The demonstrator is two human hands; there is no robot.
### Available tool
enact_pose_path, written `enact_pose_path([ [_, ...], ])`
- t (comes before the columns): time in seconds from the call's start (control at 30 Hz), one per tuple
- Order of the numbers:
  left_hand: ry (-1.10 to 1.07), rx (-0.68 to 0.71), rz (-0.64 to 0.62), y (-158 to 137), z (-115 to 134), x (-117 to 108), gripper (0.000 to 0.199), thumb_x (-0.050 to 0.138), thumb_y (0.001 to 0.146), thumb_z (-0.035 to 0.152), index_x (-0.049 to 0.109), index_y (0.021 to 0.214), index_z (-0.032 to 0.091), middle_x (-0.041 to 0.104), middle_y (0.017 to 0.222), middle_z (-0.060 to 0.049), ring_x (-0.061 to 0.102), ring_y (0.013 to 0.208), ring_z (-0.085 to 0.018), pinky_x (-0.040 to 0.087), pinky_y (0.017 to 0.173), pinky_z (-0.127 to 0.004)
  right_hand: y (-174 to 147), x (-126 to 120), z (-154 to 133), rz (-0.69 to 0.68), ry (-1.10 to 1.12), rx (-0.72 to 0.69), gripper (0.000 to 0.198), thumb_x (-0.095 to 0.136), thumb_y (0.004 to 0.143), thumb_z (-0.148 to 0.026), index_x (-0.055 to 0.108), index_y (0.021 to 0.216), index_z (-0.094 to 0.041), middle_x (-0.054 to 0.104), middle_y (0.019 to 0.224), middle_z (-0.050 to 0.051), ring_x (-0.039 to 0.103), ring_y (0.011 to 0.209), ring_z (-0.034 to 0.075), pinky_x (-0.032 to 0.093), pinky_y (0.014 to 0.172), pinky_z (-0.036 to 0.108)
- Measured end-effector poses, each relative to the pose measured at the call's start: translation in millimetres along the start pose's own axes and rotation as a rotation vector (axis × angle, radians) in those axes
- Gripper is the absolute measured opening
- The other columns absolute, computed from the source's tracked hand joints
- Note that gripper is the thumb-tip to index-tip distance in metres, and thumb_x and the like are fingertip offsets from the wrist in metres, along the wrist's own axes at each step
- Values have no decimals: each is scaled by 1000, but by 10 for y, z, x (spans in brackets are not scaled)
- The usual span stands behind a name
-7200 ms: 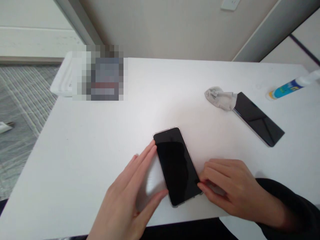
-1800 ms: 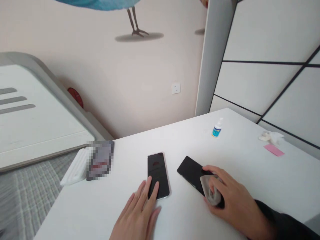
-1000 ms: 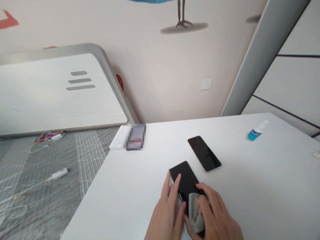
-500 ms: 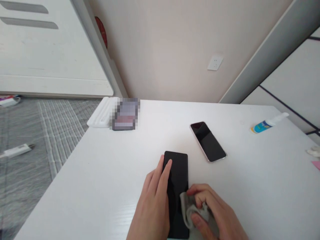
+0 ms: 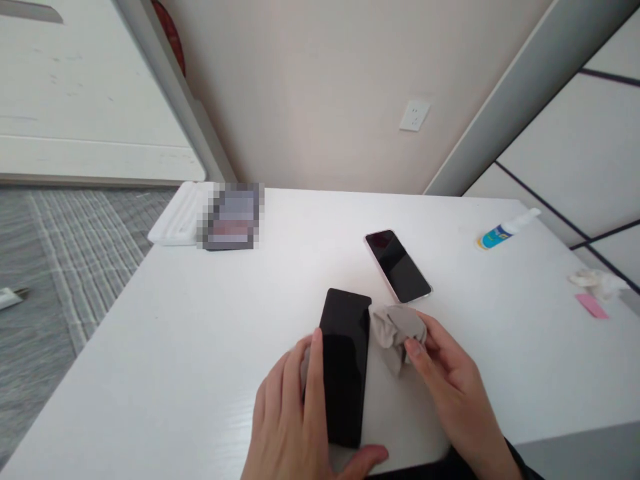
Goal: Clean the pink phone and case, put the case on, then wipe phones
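1. I see the left hand (image 5: 290, 407) spread wide, thumb well apart, fingers against the black phone (image 5: 346, 367).
2. That phone is between both hands.
3. The right hand (image 5: 453, 383) pinches a crumpled grey cloth (image 5: 395, 330).
4. Beyond the right hand, a second phone (image 5: 399, 267) lies on the counter (image 5: 210, 347), a spray bottle (image 5: 500, 233) farther off.
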State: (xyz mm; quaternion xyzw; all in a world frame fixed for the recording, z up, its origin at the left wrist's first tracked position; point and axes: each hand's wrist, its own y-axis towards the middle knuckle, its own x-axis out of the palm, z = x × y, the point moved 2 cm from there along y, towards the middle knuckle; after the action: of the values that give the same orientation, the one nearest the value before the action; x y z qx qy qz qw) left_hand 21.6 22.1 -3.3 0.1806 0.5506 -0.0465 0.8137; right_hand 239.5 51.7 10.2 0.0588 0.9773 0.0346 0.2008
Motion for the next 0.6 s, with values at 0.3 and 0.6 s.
enact_pose_path([
  [0.3, -138, -32, 57, -78, -140, -84, 95, 65, 90, 36, 12, 163, 7, 60, 144, -16, 60, 128, -26, 59, 102, -38, 62, 93, -157, -183, -674, -621, 60, 40, 95, -5, 47, 154, -16, 54, 154, 7, 47, 144, 25, 42, 120, 47],
  [0.6, -160, -91, 37, -123, -207, -99, 110, 77, 82, 34, 8, 165, 15, 68, 136, -8, 65, 113, -25, 61, 95, -36, -59, 445, -220, -473, -857, -742, 68, 44, 105, -51, 39, 157, -7, 37, 164, 11, 36, 152, 28, 28, 127, 51],
])
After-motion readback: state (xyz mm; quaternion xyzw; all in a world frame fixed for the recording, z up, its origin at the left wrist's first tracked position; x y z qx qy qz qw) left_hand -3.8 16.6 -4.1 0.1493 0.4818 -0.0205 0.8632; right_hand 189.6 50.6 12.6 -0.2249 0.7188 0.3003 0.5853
